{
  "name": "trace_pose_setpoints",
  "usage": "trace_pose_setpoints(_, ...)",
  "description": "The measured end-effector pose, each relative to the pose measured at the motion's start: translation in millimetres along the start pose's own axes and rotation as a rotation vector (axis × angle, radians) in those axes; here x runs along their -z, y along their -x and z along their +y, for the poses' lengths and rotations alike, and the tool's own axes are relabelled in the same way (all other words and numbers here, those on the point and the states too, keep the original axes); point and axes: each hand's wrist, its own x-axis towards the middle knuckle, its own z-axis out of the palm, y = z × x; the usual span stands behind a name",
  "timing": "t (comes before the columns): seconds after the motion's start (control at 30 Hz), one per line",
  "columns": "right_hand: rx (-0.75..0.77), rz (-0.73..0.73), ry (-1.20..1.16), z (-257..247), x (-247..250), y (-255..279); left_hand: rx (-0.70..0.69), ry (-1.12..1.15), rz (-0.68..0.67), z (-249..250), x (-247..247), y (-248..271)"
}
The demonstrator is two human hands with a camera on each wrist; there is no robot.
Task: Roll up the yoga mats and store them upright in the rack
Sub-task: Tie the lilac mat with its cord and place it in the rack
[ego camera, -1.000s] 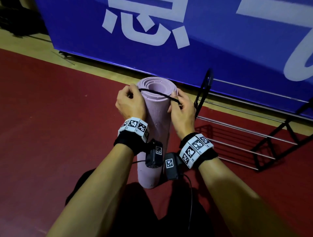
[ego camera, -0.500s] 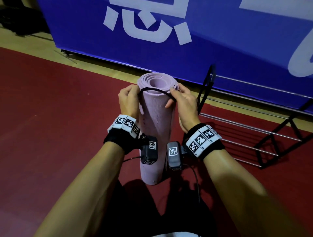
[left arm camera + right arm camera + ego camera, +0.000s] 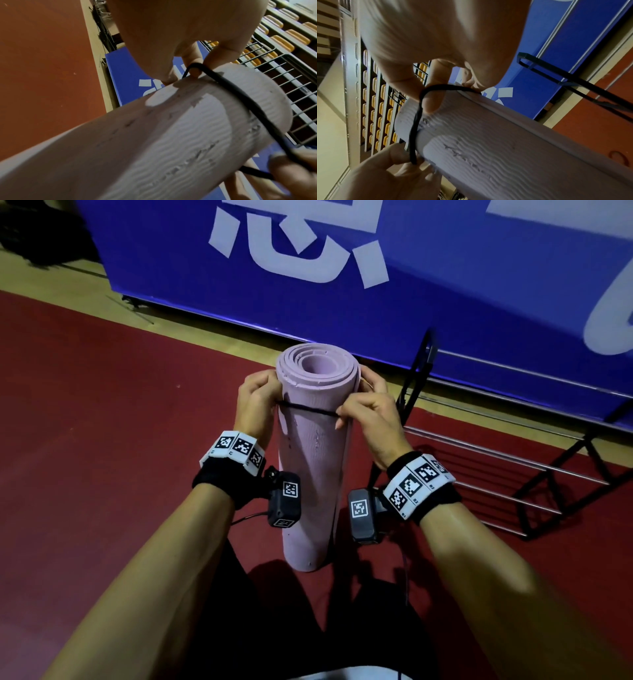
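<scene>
A rolled pink yoga mat (image 3: 313, 467) stands upright on the red floor in front of me. A black elastic band (image 3: 308, 409) runs around it a little below its top rim. My left hand (image 3: 255, 402) grips the band at the mat's left side, with a finger hooked under the black elastic band (image 3: 223, 86). My right hand (image 3: 366, 410) pinches the band at the right side, and the black elastic band (image 3: 417, 121) loops over its thumb. The black-framed rack (image 3: 496, 460) with metal bars lies on the floor just right of the mat.
A big blue banner (image 3: 411, 285) with white lettering stands close behind the mat and rack. A tan floor strip (image 3: 61, 285) borders the red floor (image 3: 102, 440) to the left. Stadium seats (image 3: 281, 42) show beyond the banner in the wrist views.
The band lay across the mat's top rim a second ago. Both hands have drawn it down over the rim, and it now circles the mat's side.
</scene>
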Motion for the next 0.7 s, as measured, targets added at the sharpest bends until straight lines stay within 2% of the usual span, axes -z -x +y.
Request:
trace_pose_setpoints(0.07, 0.006, 0.059, 0.065, 3.1, -2.2, 1.5, -0.055, 0.046, 0.007, -0.7, 2.1, 1.6)
trace_pose_setpoints(0.13, 0.041, 0.182, 0.165, 8.3, -7.3, 3.2, -0.014, 0.043, 0.054, 0.3, 0.7, 2.1)
trace_pose_setpoints(0.23, 0.064, 0.283, 0.321, 17.1, -11.7, 4.0, 0.042, -0.145, 0.212, 0.3, 1.2, 3.1)
trace_pose_setpoints(0.33, 0.022, 0.365, 0.320, 18.6, -11.7, 5.9, 0.052, -0.312, 0.334, -6.2, 5.2, 2.7)
trace_pose_setpoints(0.5, 0.053, 0.587, 0.275, 8.5, -17.7, 4.9, 0.088, -0.490, 0.277, 1.4, -0.4, -3.4)
trace_pose_setpoints(0.7, -0.117, 0.721, 0.172, 7.3, -8.8, -4.4, 0.248, -0.634, 0.188, 17.3, 4.9, -19.7)
